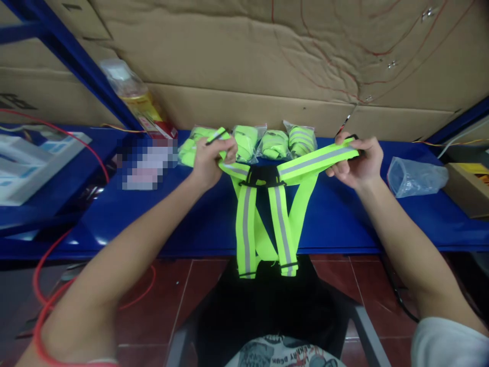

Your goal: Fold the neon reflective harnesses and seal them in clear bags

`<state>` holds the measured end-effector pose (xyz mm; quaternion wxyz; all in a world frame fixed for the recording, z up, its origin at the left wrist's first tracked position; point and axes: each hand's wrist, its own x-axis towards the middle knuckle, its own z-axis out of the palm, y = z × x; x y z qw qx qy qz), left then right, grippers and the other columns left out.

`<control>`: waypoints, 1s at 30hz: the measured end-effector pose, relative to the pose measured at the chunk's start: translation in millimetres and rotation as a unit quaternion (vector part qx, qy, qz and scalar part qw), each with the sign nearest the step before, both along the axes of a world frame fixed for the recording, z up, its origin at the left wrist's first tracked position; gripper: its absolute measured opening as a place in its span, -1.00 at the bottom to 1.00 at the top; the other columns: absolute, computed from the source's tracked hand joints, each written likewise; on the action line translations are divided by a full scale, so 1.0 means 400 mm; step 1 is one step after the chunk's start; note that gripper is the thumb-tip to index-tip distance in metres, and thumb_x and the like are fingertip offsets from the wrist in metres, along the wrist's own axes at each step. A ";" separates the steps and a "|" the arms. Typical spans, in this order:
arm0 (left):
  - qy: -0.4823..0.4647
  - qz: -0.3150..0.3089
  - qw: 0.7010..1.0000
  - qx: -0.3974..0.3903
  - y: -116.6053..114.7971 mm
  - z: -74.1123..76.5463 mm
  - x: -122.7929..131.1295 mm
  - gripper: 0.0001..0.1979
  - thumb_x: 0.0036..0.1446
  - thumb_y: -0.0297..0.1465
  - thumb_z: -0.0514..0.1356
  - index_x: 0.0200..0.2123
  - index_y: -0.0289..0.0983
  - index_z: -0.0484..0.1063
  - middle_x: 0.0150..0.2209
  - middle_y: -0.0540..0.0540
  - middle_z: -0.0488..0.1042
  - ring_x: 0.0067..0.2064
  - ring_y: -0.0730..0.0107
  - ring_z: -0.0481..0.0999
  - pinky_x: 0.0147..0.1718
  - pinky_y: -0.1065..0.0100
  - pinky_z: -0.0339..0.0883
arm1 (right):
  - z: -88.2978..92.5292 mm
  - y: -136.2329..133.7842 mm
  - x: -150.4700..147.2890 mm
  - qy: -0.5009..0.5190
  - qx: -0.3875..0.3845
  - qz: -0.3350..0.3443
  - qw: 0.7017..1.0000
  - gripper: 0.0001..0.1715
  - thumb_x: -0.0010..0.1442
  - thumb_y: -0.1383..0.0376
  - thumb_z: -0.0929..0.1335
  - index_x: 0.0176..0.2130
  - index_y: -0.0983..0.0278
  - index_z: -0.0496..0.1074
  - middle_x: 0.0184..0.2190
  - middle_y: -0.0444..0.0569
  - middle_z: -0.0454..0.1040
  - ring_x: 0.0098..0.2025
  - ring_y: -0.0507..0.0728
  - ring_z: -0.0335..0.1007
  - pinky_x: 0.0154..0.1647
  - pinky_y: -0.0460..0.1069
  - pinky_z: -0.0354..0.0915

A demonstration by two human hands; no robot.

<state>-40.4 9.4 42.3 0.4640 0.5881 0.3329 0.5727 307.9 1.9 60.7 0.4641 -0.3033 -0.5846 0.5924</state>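
A neon yellow-green reflective harness vest (pixel 247 224) with grey stripes is stretched between my two hands, over the front edge of the blue table. My left hand (pixel 212 160) is closed on one strap, whose black-trimmed end pokes up above the fingers. On the other side my right hand (pixel 359 160) pinches a second strap near its black buckle. The straps meet at a black centre piece (pixel 263 176), and two striped straps hang down from it toward my lap. Just behind the vest lie several folded vests in clear plastic bags (pixel 275 144).
An empty clear plastic bag (pixel 416 177) lies on the right beside a cardboard box (pixel 468 188). At the left stand a bottle with a yellow label (pixel 139 104) and white-blue boxes (pixel 38 163). A red hose (pixel 42 270) loops at lower left. Cardboard (pixel 229 61) backs the blue table (pixel 344 219).
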 end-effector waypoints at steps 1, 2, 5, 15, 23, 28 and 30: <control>0.006 -0.002 1.000 0.002 -0.002 -0.011 0.004 -0.52 0.05 -0.08 0.34 -0.66 -0.22 0.24 -0.61 0.03 0.12 -0.54 0.50 0.11 -0.53 0.33 0.05 | 0.001 -0.004 0.000 -0.009 -0.009 0.008 1.000 -0.49 0.04 -0.17 0.51 -0.23 0.10 0.44 -0.65 -0.22 0.39 -0.57 0.11 0.35 -0.30 0.11 0.39; 0.013 -0.005 1.000 0.001 -0.004 -0.022 0.009 -0.50 0.06 -0.08 0.37 -0.67 -0.23 0.26 -0.61 0.02 0.15 -0.54 0.50 0.13 -0.53 0.33 0.02 | 0.003 -0.007 -0.002 -0.018 -0.023 0.021 0.999 -0.42 -0.01 -0.22 0.54 -0.23 0.11 0.45 -0.57 -0.17 0.49 -0.48 0.15 0.47 -0.25 0.14 0.43; 0.044 -0.028 0.999 -0.011 -0.013 -0.053 0.020 -0.39 0.06 0.00 0.46 -0.66 -0.23 0.22 -0.60 0.04 0.16 -0.55 0.52 0.11 -0.53 0.32 -0.04 | 0.005 -0.015 -0.016 -0.047 -0.050 0.054 0.996 -0.26 -0.20 -0.13 0.65 -0.14 0.15 0.49 -0.32 -0.02 0.65 -0.23 0.29 0.64 -0.22 0.17 0.48; 0.234 -0.145 0.947 0.164 -0.041 -0.053 0.042 -0.55 0.13 -0.06 0.50 -0.49 -0.19 0.40 -0.46 0.01 0.37 -0.39 0.37 0.34 -0.31 0.26 0.25 | -0.019 -0.007 -0.072 -0.042 0.025 -0.026 0.998 -0.65 -0.06 0.20 0.60 -0.30 0.17 0.48 -0.44 -0.15 0.47 -0.44 0.06 0.36 -0.40 0.00 0.34; 0.404 -0.160 0.873 0.220 -0.064 -0.084 0.070 -0.65 0.04 -0.24 0.47 -0.24 -0.18 0.38 -0.13 -0.06 0.41 -0.14 0.23 0.49 -0.16 0.25 0.33 | -0.040 -0.013 -0.099 0.001 -0.026 0.046 0.999 -0.74 0.12 0.23 0.51 -0.21 0.12 0.42 -0.39 -0.13 0.55 -0.19 0.21 0.59 0.04 0.19 0.49; 0.442 -0.153 0.863 0.191 -0.077 -0.097 0.080 -0.53 0.06 -0.38 0.36 0.03 -0.10 0.32 -0.03 -0.04 0.57 -0.15 0.20 0.60 -0.19 0.25 0.33 | -0.059 -0.014 -0.114 0.002 0.003 0.047 0.999 -0.79 0.08 0.33 0.51 -0.20 0.19 0.60 -0.54 -0.18 0.48 -0.48 0.09 0.43 -0.20 0.09 0.51; 0.433 -0.153 0.870 0.177 -0.074 -0.102 0.081 -0.46 0.07 -0.34 0.39 0.10 -0.10 0.31 -0.01 -0.06 0.60 -0.16 0.20 0.63 -0.21 0.24 0.35 | -0.063 -0.019 -0.114 -0.018 0.003 0.054 0.998 -0.77 0.09 0.29 0.56 -0.18 0.23 0.64 -0.49 -0.15 0.55 -0.54 0.05 0.41 -0.38 0.02 0.45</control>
